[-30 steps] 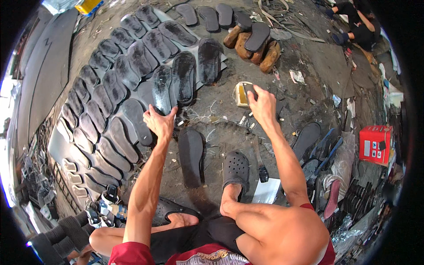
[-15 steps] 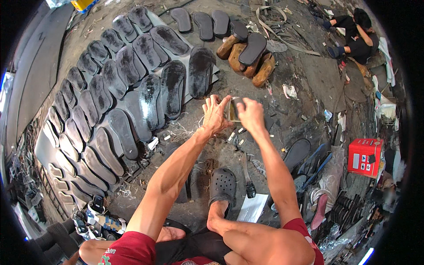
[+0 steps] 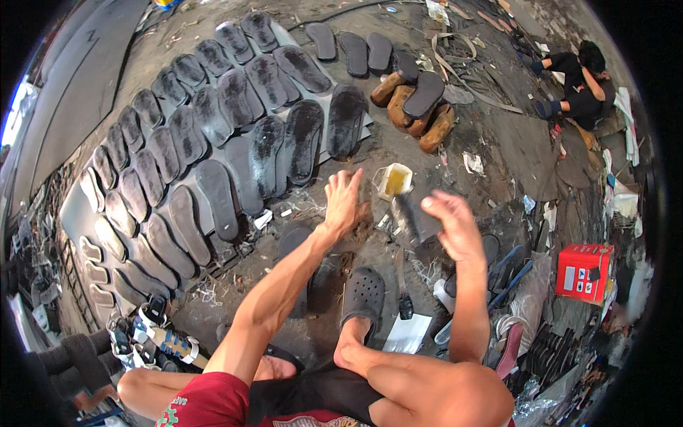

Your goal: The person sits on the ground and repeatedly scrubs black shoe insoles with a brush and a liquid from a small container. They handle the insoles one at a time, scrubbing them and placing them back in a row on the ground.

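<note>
Showing mixed progress across many dark-grey, foot-shaped, flat soles [image 3: 217, 199], laid in curving rows on a pale grey sheet [image 3: 72, 212] to the left; apparently coated toward the upper rows, judging by patchy black surfaces, and wet-looking on one glossy-streaked sole [image 3: 267, 153] near the row ends; paler, grey-brown and duller toward the lower left, perhaps untreated or perhaps dry, cannot tell which; hence no sure split between done and left; holding the left hand [image 3: 343, 206] with fingers spread, apparently empty, just left of a small, off-white, open-topped pot [image 3: 407, 177] with amber-yellow contents [image 3: 394, 183]; holding the right hand [image 3: 459, 228] partly curled, thumb out, beside a blurred, dark, flat piece [image 3: 409, 219]; cannot tell whether pinching it.
</note>
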Motion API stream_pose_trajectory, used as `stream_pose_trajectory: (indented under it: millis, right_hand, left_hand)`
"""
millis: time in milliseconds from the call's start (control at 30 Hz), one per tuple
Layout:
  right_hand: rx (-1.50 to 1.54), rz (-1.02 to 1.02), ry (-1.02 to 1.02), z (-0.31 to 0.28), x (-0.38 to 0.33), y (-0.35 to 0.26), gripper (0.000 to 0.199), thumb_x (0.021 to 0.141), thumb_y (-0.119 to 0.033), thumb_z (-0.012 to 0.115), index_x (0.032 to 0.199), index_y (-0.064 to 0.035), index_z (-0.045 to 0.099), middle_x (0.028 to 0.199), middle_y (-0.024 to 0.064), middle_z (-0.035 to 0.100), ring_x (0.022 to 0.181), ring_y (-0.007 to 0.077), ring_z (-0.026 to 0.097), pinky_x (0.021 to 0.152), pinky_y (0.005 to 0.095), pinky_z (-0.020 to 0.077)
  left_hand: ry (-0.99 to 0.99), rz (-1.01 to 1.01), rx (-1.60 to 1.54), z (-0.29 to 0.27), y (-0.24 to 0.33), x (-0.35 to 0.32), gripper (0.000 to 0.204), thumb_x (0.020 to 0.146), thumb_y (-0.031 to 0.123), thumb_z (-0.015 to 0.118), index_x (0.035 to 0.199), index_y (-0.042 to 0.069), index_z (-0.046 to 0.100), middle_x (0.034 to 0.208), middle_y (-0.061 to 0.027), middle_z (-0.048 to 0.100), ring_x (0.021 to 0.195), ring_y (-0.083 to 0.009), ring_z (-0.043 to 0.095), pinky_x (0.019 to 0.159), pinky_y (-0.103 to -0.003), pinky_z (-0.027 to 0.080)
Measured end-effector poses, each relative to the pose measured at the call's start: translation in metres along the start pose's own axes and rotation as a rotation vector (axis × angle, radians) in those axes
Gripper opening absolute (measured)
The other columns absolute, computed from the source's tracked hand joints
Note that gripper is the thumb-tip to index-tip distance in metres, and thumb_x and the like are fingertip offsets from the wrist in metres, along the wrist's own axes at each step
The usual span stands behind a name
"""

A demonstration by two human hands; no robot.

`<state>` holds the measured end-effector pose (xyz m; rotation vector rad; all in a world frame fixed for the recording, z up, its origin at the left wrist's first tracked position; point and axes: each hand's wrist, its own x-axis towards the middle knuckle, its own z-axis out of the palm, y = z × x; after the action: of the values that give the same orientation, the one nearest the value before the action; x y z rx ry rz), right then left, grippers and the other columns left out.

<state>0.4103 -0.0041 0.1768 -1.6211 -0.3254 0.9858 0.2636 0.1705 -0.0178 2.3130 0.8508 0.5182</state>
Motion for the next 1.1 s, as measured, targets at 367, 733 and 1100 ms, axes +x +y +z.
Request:
stream_pose_trajectory:
  millis: [367, 733, 1100]
  right_hand:
    - [-0.267, -0.31, -0.321, 0.146, -0.041, 0.031, 0.037, 0.105, -0.029, 0.078, 0.112, 0.006, 0.071, 0.089, -0.0068, 0.061, 0.08, 0.0032, 0.052, 0.069, 0.0226, 0.0449]
    - [-0.843, -0.719, 0.035, 0.192, -0.013, 0.172, 0.028, 0.096, -0.019, 0.073, 0.108, 0.0059, 0.07, 0.096, 0.0321, 0.073, 0.089, 0.0531, 0.072, 0.076, 0.0554, 0.0557]
    - [-1.134, -1.21, -0.824, 0.211, -0.007, 0.13, 0.031, 0.093, -0.012, 0.064, 0.119, -0.0198, 0.079, 0.116, -0.0003, 0.075, 0.116, 0.023, 0.064, 0.099, 0.0435, 0.047]
  left_hand:
    - [0.276, -0.891, 0.081, -0.083, 0.052, -0.287, 0.094, 0.07, 0.022, 0.095, 0.15, 0.004, 0.049, 0.141, -0.0218, 0.048, 0.136, -0.0428, 0.045, 0.113, -0.057, 0.041]
    - [0.337, -0.785, 0.016, -0.073, 0.031, -0.312, 0.095, 0.071, 0.013, 0.098, 0.152, -0.002, 0.051, 0.127, -0.0222, 0.05, 0.121, -0.0419, 0.051, 0.106, -0.051, 0.046]
    - [0.354, -0.715, 0.045, -0.063, 0.022, -0.319, 0.106, 0.073, 0.016, 0.1, 0.161, -0.002, 0.044, 0.127, -0.0238, 0.048, 0.116, -0.0403, 0.051, 0.103, -0.049, 0.046]
